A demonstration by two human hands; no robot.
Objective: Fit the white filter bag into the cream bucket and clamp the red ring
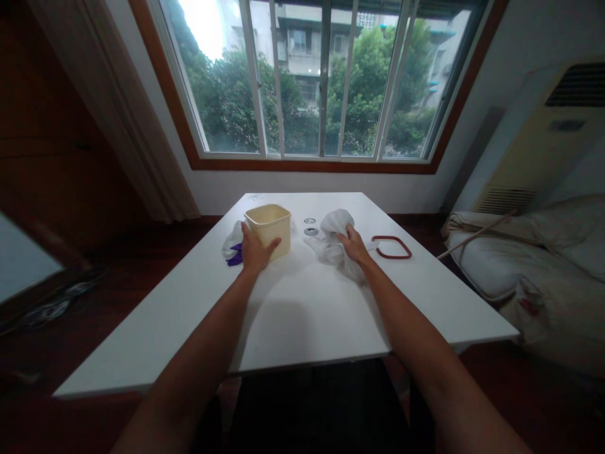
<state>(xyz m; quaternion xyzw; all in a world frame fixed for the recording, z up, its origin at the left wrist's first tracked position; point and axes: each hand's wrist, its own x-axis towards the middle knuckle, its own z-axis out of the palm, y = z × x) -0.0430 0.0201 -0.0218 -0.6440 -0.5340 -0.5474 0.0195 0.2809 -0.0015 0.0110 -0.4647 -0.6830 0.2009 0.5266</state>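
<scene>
My left hand (256,251) grips the near left side of a cream plastic bin (276,233), thumb across its front. The bin is upright with its open top facing up. Clutched in my right hand (352,244) is a thin, whitish translucent plastic bag (334,222), crumpled and trailing onto the table. A reddish-brown ring with rounded corners (394,256) lies flat to the right of that hand. Beside the bin on the left sits another crumpled whitish bag (231,238) with a purple piece (235,255) at it, partly hidden by my left hand.
The white table (283,328) narrows toward the window (321,94). Two small round fittings (311,231) are set in its top between my hands. On the right are a covered sofa (491,265) with a thin stick (477,234) and a tall air conditioner (524,139).
</scene>
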